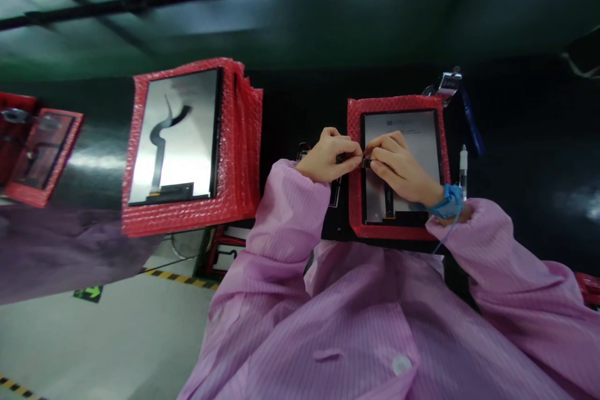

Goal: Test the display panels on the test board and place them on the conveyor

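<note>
A display panel (pixel 412 137) with a silvery back lies on a red bubble-wrap bag (pixel 355 200) in front of me. Its dark flex cable (pixel 389 200) rises from the lower edge toward my fingers. My left hand (pixel 330 155) pinches at the panel's left edge, thumb and index finger on the cable's small dark end (pixel 366 163). Close beside it, my right hand (pixel 402 169) reaches over the panel and pinches the same cable end from the right. A blue band circles the right wrist. The fingertips partly hide the cable end.
To the left, another display panel (pixel 187 137) with a curled cable tops a stack of red bubble-wrap bags (pixel 248 150). A blue pen (pixel 472 122), a white-capped pen (pixel 463 165) and a metal clip (pixel 450 84) lie at right. A co-worker's sleeve (pixel 70 256) shows at far left.
</note>
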Demonstrator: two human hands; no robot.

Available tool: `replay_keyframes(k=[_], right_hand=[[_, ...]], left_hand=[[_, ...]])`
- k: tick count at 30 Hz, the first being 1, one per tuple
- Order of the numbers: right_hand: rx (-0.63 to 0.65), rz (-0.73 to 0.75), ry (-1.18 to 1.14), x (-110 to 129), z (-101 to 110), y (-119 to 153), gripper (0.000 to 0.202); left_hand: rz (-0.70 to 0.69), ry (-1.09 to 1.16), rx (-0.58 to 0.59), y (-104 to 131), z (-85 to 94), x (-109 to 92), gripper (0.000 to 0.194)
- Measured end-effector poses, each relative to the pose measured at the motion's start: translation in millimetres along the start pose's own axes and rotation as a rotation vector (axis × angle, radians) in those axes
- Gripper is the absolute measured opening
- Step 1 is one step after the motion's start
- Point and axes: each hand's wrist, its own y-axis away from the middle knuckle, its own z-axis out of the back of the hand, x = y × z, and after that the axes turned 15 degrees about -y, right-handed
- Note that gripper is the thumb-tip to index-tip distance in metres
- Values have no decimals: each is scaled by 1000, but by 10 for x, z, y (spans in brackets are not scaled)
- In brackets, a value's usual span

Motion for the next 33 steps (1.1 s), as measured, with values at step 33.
replay_keyframes(k=[33], right_hand=[[-13, -80, -40, -25, -34, 20, 25]], left_hand=[[100, 56, -89, 6, -72, 33, 22]])
